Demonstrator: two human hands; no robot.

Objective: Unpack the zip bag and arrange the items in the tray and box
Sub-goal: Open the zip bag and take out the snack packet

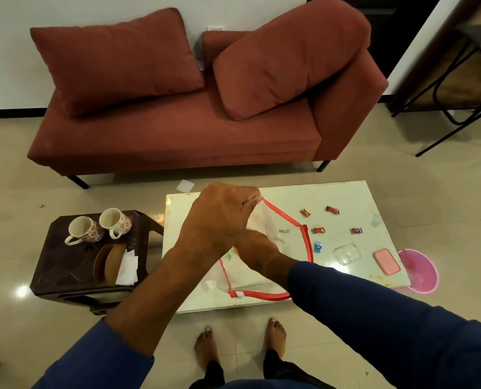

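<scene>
No text, brand or number can be read anywhere in the frame. The small candy wrappers (pixel 332 210) on the bench (pixel 346 197), right of the frame's centre, carry coloured print, but it is too small and blurred to read.

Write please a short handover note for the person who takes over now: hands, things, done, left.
Left hand pinches the zip bag by its red rim and lifts it. Right hand is inside the bag; what it holds is hidden.
Done: five candies lie loose on the white table.
Left: nothing is in the clear tray or the pink box yet.
</scene>
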